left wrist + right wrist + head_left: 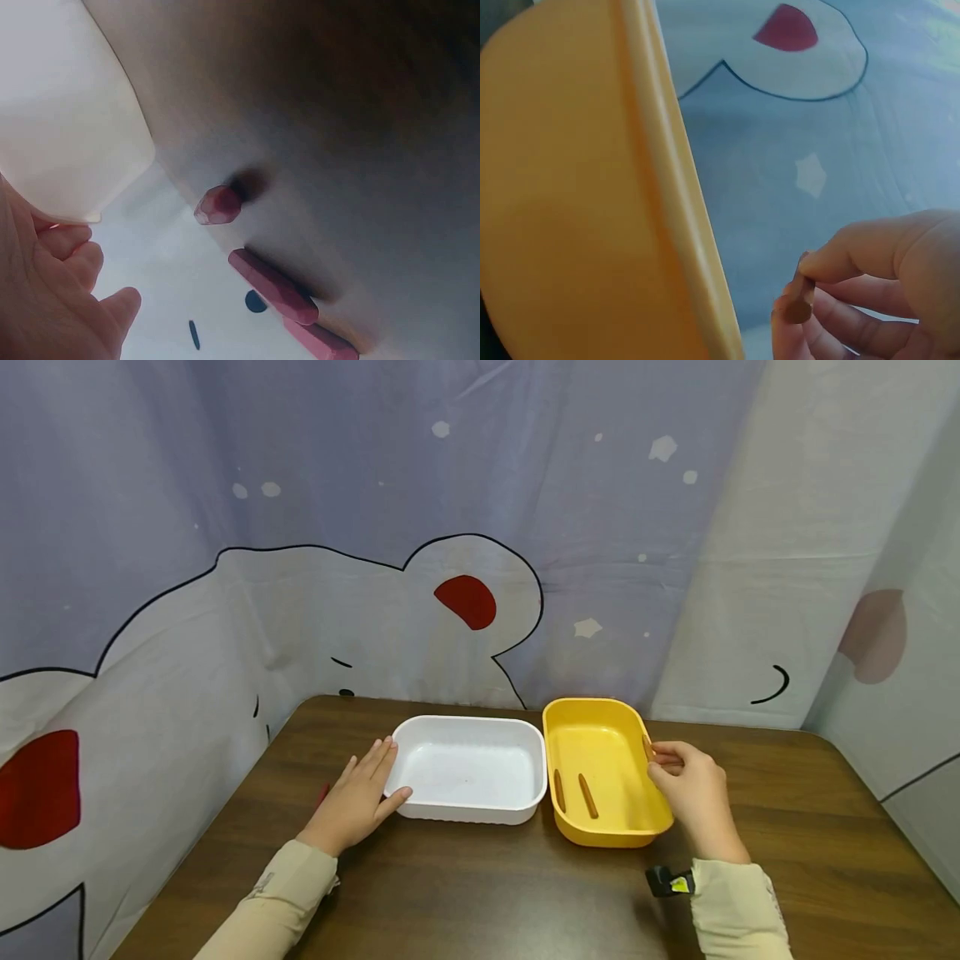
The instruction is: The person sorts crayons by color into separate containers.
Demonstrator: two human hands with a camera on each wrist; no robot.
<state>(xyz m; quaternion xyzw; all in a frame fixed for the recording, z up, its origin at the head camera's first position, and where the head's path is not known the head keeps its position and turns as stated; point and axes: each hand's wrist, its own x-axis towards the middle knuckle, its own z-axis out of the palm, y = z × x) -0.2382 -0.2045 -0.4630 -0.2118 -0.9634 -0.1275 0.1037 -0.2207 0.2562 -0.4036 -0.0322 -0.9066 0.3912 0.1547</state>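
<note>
My left hand [352, 797] rests with its fingers extended along the left edge of a white plastic tray [468, 814]. Beside the yellow tray [611, 839], at its right rim, my right hand [697, 793] pinches a brown crayon [800, 300] between thumb and fingers. Two more brown crayons lie inside the yellow tray, one slanted [588, 796] and one near its left wall [559, 791]. In the left wrist view, red crayons [274, 286] lie on the table beyond the white tray; the left hand mostly hides them from the head view.
Both trays stand side by side on a brown wooden table [480, 893]. A patterned curtain [337, 610] hangs behind the table and along its sides. A black strap with a small device [670, 882] is at the right wrist.
</note>
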